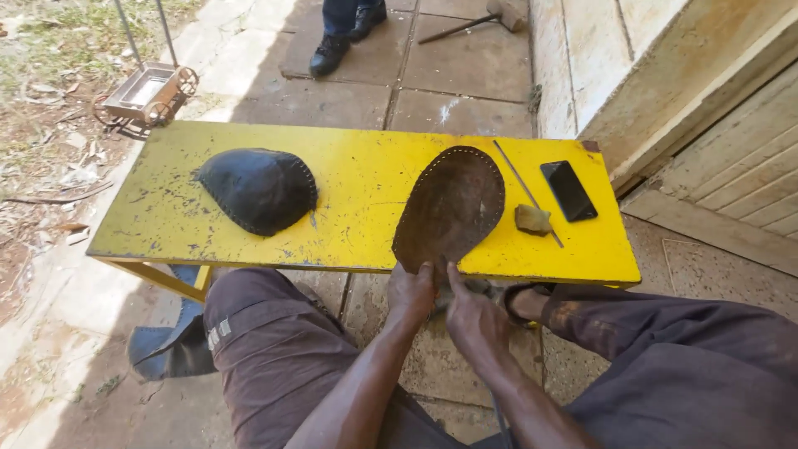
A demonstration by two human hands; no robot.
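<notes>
Both hands pinch the near edge of the brown oval leather piece point(450, 204), left hand point(411, 293) and right hand point(474, 320) clamped on it. It lies on the yellow counter point(366, 187); at nine o'clock sits a black domed leather piece point(259, 189), at three o'clock a black phone point(568, 190).

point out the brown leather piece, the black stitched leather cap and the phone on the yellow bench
brown leather piece point(453, 204), head view, middle of its flat face
black stitched leather cap point(259, 188), head view, top of its dome
phone point(568, 190), head view, centre of its dark screen
</notes>
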